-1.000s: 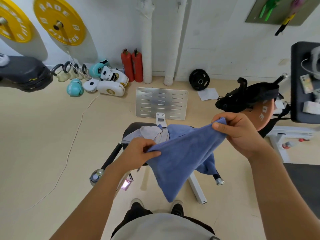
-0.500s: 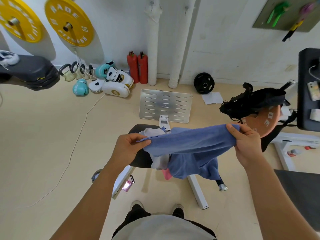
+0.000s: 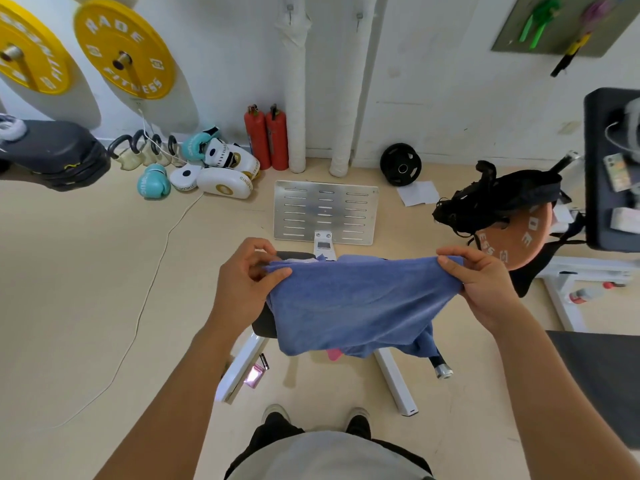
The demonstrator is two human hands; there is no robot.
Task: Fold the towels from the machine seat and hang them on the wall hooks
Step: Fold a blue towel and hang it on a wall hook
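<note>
Blue towel (image 3: 356, 303) hangs at frame centre, stretched between both hands. Left hand (image 3: 247, 282) and right hand (image 3: 485, 285) pinch its upper corners, set apart. Behind it, the machine seat (image 3: 265, 325) seems to carry more cloth.

Blue towel (image 3: 353, 306) stretched between both hands above the seat (image 3: 265, 327): left hand (image 3: 247, 282) pinches its left corner, right hand (image 3: 481, 289) grips its right corner. Beyond the seat, a metal plate (image 3: 325, 211); farther back, two white towels (image 3: 298, 81) hang on wall hooks (image 3: 290, 9).
</note>
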